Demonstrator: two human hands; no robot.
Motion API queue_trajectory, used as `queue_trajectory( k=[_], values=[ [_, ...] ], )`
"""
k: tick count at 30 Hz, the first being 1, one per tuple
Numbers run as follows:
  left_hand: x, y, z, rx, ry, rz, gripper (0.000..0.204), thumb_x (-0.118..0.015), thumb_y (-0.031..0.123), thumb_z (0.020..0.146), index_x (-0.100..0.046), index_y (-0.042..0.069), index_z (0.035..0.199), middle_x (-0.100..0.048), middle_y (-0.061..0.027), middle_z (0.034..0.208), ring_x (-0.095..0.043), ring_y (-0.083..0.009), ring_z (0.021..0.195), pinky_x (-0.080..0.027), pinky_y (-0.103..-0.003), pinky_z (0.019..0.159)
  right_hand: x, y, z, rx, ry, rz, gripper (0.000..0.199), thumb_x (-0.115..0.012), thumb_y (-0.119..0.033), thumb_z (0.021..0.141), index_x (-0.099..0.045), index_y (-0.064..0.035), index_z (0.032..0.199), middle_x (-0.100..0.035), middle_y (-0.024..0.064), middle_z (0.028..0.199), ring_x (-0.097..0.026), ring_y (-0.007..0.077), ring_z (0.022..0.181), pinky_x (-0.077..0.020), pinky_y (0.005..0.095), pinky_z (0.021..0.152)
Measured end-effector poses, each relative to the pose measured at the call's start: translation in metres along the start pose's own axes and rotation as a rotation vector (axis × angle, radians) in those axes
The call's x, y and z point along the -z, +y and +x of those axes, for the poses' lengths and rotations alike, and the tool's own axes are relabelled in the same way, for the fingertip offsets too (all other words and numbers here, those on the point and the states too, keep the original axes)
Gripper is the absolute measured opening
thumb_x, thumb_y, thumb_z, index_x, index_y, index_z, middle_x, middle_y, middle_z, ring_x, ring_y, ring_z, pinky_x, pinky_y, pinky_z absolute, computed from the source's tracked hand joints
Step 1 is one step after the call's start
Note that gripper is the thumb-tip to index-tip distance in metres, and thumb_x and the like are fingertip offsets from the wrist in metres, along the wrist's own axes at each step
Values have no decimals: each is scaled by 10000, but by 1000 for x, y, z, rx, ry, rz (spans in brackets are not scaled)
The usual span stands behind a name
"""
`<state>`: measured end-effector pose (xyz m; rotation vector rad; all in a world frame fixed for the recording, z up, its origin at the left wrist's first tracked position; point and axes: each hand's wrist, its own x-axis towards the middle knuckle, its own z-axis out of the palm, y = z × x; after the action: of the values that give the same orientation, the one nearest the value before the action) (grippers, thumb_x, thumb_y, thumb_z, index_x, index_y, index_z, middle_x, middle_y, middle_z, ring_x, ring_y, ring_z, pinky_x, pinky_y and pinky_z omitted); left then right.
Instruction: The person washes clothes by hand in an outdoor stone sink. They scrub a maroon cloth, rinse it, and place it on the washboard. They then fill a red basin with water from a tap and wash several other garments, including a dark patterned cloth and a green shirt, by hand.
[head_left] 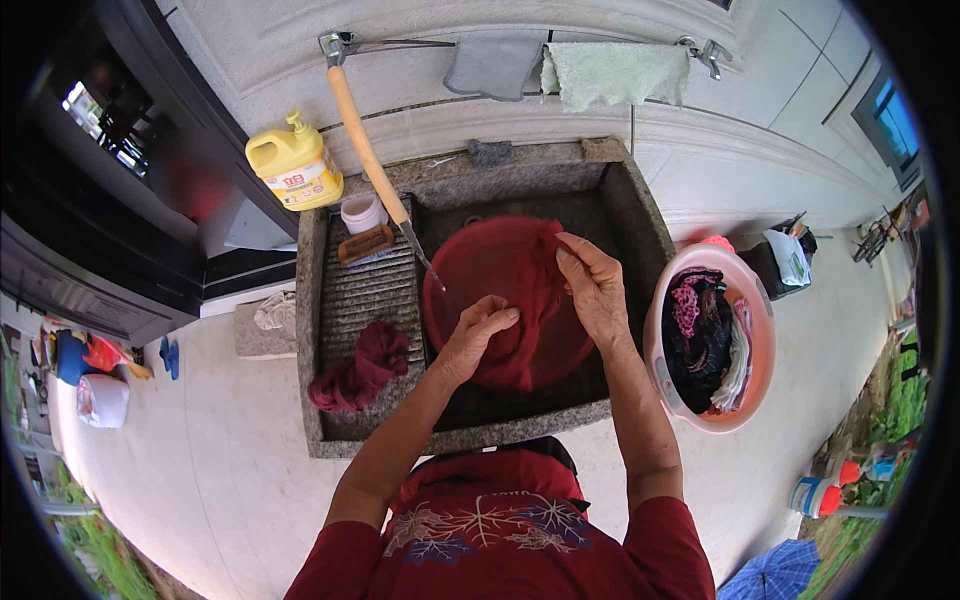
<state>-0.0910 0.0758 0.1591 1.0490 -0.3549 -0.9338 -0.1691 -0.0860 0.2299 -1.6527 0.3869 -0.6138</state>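
Over a red basin (580, 352) inside a stone sink, I hold up a dark red piece of cloth (537, 285), perhaps a garment. My right hand (596, 292) pinches its upper right edge between thumb and fingers. Lower and to the left, my left hand (474, 338) is closed on the cloth's left side, its fingertips partly hidden. A thin stream of water falls from an orange hose (358, 135) toward the basin's left side. Another dark red cloth (365, 368) lies bunched on the sink's ribbed washboard (370, 295).
A wooden brush (366, 244) and white cup (363, 213) sit atop the washboard. A yellow pump jug (295, 168) stands at the back left corner. Right of the stone sink (655, 215) is a pink tub (762, 345) of clothes. Two cloths, one a green towel (615, 75), hang behind.
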Motion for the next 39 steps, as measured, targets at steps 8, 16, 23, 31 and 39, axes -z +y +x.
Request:
queue_trajectory(
  k=[8,16,23,31,39],
  values=[
    [19,-31,5,159,208,-570,99,-646,191,844,-606,126,906,-626,4,943,-597,-141,904,-482,-311,830,-22,63,-58,1,-233,-437,457,-704,-189,738,-505,-44,1124,-598,143,841,-602,281,703,-505,369,685],
    [75,-77,-10,199,230,-461,77,-643,243,850,-619,175,823,-641,36,777,-625,-115,706,-493,-302,632,-11,83,-45,91,-167,-608,227,-648,-79,753,-630,-43,976,-622,155,838,-631,290,742,-510,334,665],
    [51,-76,-16,195,203,-563,106,-645,230,852,-599,181,770,-577,60,605,-560,-72,572,-448,-242,506,-34,114,-67,7,-212,-458,291,-634,-58,766,-594,-6,1050,-626,159,863,-631,279,754,-510,339,697],
    [71,-77,-41,181,256,-410,173,-682,61,802,-537,153,827,-559,47,678,-504,-38,542,-394,-197,492,2,83,-24,-82,-212,-231,169,-562,-2,851,-657,-13,990,-666,21,857,-590,76,715,-466,237,637],
    [105,-63,-68,-7,496,-300,252,-691,76,798,-511,81,974,-521,42,747,-469,-36,592,-404,-192,526,52,10,22,12,144,624,106,-602,-21,848,-625,15,945,-659,67,864,-617,120,759,-496,237,712]
  ],
)
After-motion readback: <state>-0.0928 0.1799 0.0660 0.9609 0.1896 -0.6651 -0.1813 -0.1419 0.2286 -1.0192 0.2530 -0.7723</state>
